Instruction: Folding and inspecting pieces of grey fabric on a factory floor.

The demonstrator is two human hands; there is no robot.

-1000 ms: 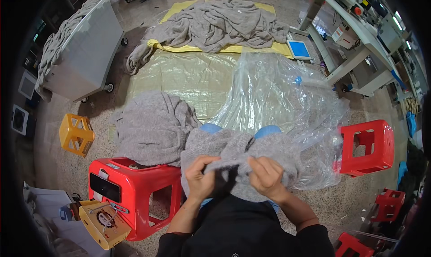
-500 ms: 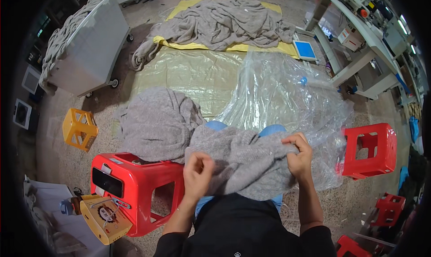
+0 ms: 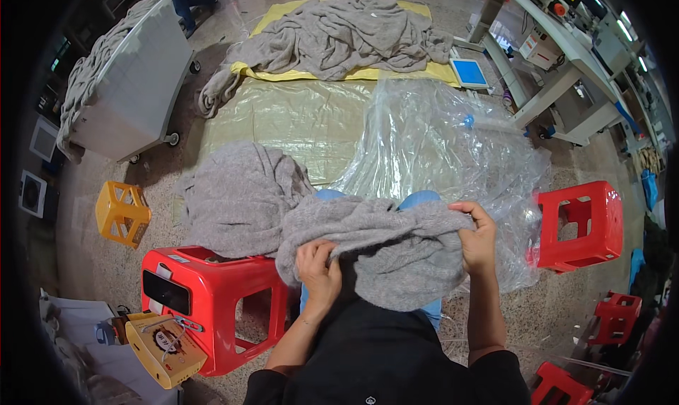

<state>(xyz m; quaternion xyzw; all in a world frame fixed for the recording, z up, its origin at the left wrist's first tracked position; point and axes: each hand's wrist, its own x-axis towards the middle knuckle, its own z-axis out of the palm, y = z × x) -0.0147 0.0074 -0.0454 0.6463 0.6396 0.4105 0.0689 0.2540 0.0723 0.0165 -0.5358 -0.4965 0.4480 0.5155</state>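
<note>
Across my lap lies a grey knitted cloth, bunched into folds. My left hand grips its edge at the left, fingers curled round the fabric. At the other end my right hand pinches the same cloth between thumb and fingers. A stretch of the edge runs between both hands, and a loose part hangs below it. Left of my knees, a larger heap of similar grey fabric adjoins the cloth; whether they are one piece I cannot tell.
A red stool at my left bears a phone and a yellow box. Another red stool stands right, a yellow stool left. Ahead lie clear plastic sheeting and a grey fabric pile. A person's legs show beyond the white cart.
My left hand has moved right and closed on the cloth's edge. The edge is now drawn out between my hands. A person's legs have come further into view at the upper left.
</note>
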